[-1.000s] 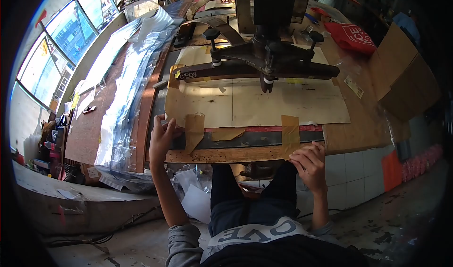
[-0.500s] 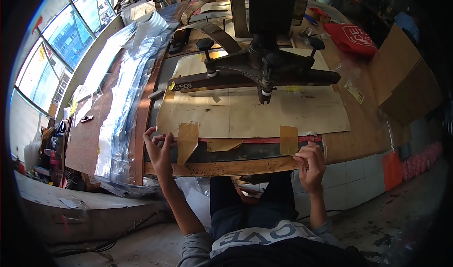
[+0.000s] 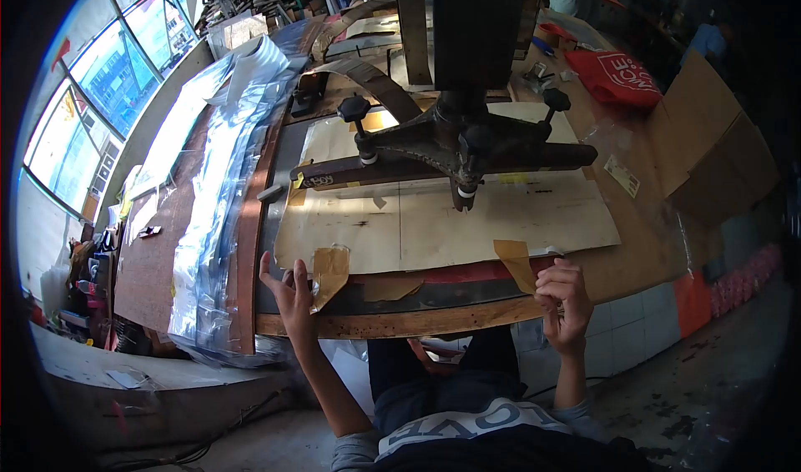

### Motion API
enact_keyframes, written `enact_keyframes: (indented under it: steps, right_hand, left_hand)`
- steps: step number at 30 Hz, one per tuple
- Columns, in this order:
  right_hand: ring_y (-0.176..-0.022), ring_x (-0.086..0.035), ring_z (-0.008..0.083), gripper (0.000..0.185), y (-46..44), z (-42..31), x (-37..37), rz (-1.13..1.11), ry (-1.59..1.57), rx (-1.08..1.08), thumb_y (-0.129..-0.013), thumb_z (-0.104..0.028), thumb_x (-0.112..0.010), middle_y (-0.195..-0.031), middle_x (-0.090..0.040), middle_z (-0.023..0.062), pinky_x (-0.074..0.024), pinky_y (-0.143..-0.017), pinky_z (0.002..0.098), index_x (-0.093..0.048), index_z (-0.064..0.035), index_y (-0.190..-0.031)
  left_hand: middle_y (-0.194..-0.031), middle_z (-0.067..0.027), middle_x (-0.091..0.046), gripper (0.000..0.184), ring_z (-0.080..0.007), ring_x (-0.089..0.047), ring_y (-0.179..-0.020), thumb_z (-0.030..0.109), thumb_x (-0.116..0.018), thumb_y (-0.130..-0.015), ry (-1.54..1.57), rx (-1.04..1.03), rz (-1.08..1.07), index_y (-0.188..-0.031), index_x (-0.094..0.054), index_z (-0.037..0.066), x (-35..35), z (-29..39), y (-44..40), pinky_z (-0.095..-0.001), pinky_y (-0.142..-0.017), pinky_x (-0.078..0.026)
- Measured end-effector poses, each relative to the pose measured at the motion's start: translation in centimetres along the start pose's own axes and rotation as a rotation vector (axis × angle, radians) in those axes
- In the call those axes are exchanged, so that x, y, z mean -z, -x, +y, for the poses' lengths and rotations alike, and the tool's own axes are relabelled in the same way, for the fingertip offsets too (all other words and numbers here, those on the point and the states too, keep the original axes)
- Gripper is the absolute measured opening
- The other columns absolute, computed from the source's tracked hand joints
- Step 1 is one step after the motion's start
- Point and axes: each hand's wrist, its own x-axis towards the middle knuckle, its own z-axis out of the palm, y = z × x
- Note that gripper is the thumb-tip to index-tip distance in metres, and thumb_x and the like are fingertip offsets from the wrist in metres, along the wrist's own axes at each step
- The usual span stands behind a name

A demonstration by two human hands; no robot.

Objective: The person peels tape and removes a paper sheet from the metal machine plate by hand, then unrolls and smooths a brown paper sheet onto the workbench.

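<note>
Across the table lies a pale sheet (image 3: 501,226), with brown tape at its near edge. My left hand (image 3: 294,297) is spread beside the left tape piece (image 3: 330,273), at the sheet's near left corner. On the right, my right hand (image 3: 565,298) has its fingers curled, the fingertips at the lower end of the right tape piece (image 3: 515,260); the tape slants toward them. A red strip (image 3: 476,272) and a dark surface (image 3: 442,293) show between the sheet and the wooden table edge (image 3: 417,325). Above the sheet stands a dark metal clamp frame (image 3: 467,143).
Clear plastic sheeting (image 3: 219,197) lies on the left of the table. A red bag (image 3: 617,78) and an open cardboard box (image 3: 713,143) are at the right. A curved strip (image 3: 375,84) rises behind the metal frame. Windows line the left wall.
The view has shifted, with the table edge lower in it. The right tape piece, straight before, now slants toward my right hand. My left hand's fingers have spread wider.
</note>
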Motion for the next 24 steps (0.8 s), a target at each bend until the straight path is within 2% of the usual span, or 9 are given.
enact_keyframes:
  steps: [2, 6, 8, 12, 15, 16, 20, 24]
  right_hand:
    - [-0.089, -0.062, 0.0244, 0.006, 0.2, -0.1, 0.2, -0.046, -0.034, 0.02, -0.087, -0.005, -0.06, -0.091, -0.062, 0.0068, -0.0438, -0.094, 0.0459, -0.055, -0.0066, -0.09]
    - [-0.092, -0.062, 0.0251, 0.007, -0.3, -0.6, 0.9, 0.059, -0.005, 0.031, -0.088, -0.004, -0.057, -0.093, -0.063, 0.0079, -0.0451, -0.092, 0.0454, -0.053, -0.0063, -0.093]
    - [-0.091, -0.062, 0.0252, 0.006, -0.2, -0.4, 1.1, 0.062, 0.013, 0.03, -0.088, -0.003, -0.056, -0.092, -0.062, 0.0082, -0.0452, -0.092, 0.0454, -0.053, -0.0061, -0.093]
    - [-0.088, -0.061, 0.025, 0.007, -0.2, 0.0, 2.1, 0.031, 0.086, 0.053, -0.087, -0.002, -0.057, -0.091, -0.063, 0.0088, -0.0464, -0.09, 0.0446, -0.052, -0.0053, -0.091]
    - [-0.085, -0.061, 0.0248, 0.008, 1.0, 0.6, 2.6, -0.067, 0.032, 0.0, -0.087, 0.0, -0.056, -0.089, -0.062, 0.0088, -0.0474, -0.088, 0.0444, -0.052, -0.0048, -0.091]
    - [-0.084, -0.06, 0.0264, 0.011, 1.2, 0.7, 2.9, -0.056, 0.064, -0.006, -0.084, 0.001, -0.058, -0.088, -0.062, 0.009, -0.0482, -0.084, 0.043, -0.052, -0.0047, -0.09]
    - [-0.082, -0.06, 0.0298, 0.018, 2.1, 0.8, 3.0, -0.256, 0.024, -0.022, -0.077, 0.002, -0.063, -0.087, -0.061, 0.0097, -0.0481, -0.077, 0.0406, -0.052, -0.005, -0.089]
    - [-0.08, -0.06, 0.0268, 0.021, 0.1, 0.9, 3.4, -0.439, -0.072, -0.022, -0.073, 0.003, -0.067, -0.085, -0.061, 0.0078, -0.0488, -0.071, 0.0377, -0.052, -0.0052, -0.086]
  left_hand:
    - [-0.099, -0.0105, -0.058, 0.068, -0.0106, -0.056, -0.084, 0.013, -0.063, -0.09, -0.041, 0.009, -0.062, -0.142, -0.02, 0.012, 0.7, -0.6, -0.7, -0.0211, -0.073, -0.045]
    - [-0.097, -0.0108, -0.059, 0.065, -0.0117, -0.058, -0.087, 0.007, -0.065, -0.087, 0.075, 0.073, -0.034, -0.139, -0.026, 0.011, -0.1, 1.1, 0.0, -0.0216, -0.071, -0.048]
    - [-0.096, -0.0098, -0.059, 0.063, -0.0114, -0.058, -0.086, 0.005, -0.065, -0.086, 0.165, 0.093, -0.029, -0.137, -0.029, 0.01, -0.7, 1.1, 0.5, -0.0222, -0.069, -0.05]
    - [-0.095, -0.0084, -0.058, 0.06, -0.0101, -0.057, -0.084, 0.003, -0.063, -0.086, 0.13, 0.079, -0.035, -0.136, -0.031, 0.01, -0.9, 0.6, 1.8, -0.0213, -0.071, -0.048]
    - [-0.093, -0.0078, -0.057, 0.06, -0.0103, -0.056, -0.083, 0.002, -0.062, -0.086, 0.073, 0.085, -0.065, -0.136, -0.03, 0.01, -0.7, 0.2, 2.6, -0.0221, -0.074, -0.047]
    - [-0.093, -0.0069, -0.055, 0.06, -0.0096, -0.054, -0.08, 0.003, -0.063, -0.085, 0.035, 0.09, -0.057, -0.135, -0.03, 0.01, -0.7, 0.4, 3.1, -0.0224, -0.073, -0.046]
    - [-0.094, -0.006, -0.052, 0.059, -0.0086, -0.052, -0.078, 0.003, -0.063, -0.084, -0.039, 0.038, -0.055, -0.133, -0.031, 0.009, -0.6, 0.7, 2.3, -0.0209, -0.068, -0.044]
    - [-0.092, -0.0051, -0.052, 0.055, -0.008, -0.052, -0.079, 0.001, -0.059, -0.085, -0.098, 0.008, -0.087, -0.131, -0.032, 0.009, -0.1, 0.6, 1.3, -0.0203, -0.069, -0.044]
